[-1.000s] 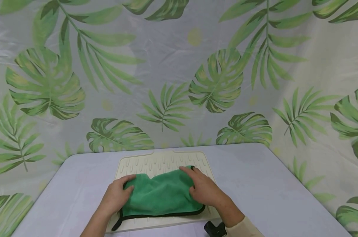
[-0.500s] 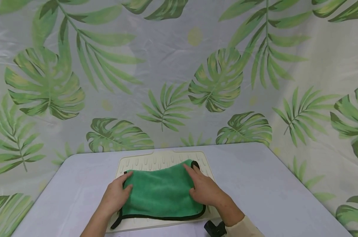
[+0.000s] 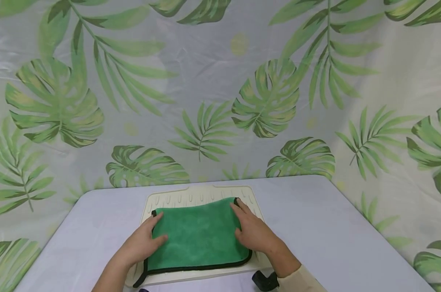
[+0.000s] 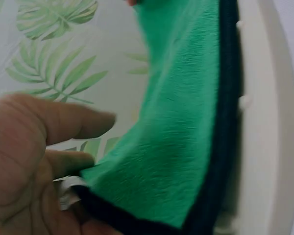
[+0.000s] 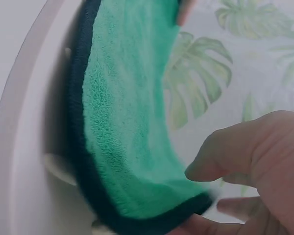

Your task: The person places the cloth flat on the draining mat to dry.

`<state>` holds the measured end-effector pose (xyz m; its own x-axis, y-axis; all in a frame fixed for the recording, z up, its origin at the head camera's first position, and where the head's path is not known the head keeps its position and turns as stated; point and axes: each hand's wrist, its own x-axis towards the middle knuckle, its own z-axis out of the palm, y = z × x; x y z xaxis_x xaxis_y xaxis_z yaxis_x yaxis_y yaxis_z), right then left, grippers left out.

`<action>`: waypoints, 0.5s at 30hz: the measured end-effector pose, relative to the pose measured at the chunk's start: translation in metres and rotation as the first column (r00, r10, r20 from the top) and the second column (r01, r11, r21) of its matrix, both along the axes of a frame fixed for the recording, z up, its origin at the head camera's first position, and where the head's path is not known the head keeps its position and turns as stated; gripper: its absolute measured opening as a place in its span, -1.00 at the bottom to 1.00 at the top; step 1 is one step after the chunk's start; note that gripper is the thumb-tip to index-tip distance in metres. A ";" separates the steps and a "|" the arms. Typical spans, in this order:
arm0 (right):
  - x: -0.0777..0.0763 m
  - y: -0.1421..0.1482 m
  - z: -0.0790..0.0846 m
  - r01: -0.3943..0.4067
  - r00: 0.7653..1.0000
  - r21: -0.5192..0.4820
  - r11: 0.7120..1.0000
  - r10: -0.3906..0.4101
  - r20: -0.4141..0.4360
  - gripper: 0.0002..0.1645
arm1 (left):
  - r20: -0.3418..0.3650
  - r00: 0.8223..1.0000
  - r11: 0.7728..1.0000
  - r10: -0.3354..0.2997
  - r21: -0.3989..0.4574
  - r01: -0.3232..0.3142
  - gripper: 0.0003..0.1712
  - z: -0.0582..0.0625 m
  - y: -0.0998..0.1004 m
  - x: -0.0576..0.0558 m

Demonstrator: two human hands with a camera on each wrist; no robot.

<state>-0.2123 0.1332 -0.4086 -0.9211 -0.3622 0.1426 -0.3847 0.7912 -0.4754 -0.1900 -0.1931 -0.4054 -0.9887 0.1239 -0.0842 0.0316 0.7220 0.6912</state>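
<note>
A green towel [image 3: 198, 235] with a dark trim lies spread over a cream ridged mat [image 3: 200, 197] in the head view. At the towel's left edge is my left hand [image 3: 142, 243], thumb spread apart from the fingers. In the left wrist view the fingers are right by the trim, beside a small whitish tag [image 4: 67, 188], with the thumb above the cloth. My right hand [image 3: 255, 231] touches the right edge, its fingers fairly straight toward the far corner. The right wrist view has its thumb over that corner and other fingertips below the dark trim [image 5: 81, 98].
The mat stands on a white-covered table [image 3: 308, 227]. A leaf-printed curtain [image 3: 206, 81] hangs behind the table's far edge. At the right wrist a black device [image 3: 265, 280] shows, and a small dark object [image 3: 144, 290] peeks in at the bottom edge.
The towel's far edge has risen and smoothed out, and the notch and wrinkles in it are gone. The near left corner has shifted toward the person, with the left hand slightly lower.
</note>
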 end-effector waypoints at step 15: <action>0.000 0.003 0.003 -0.005 0.985 0.090 0.996 -0.010 0.170 -0.23 | 0.073 0.994 0.995 -0.078 0.060 0.074 0.04 -0.001 -0.007 0.000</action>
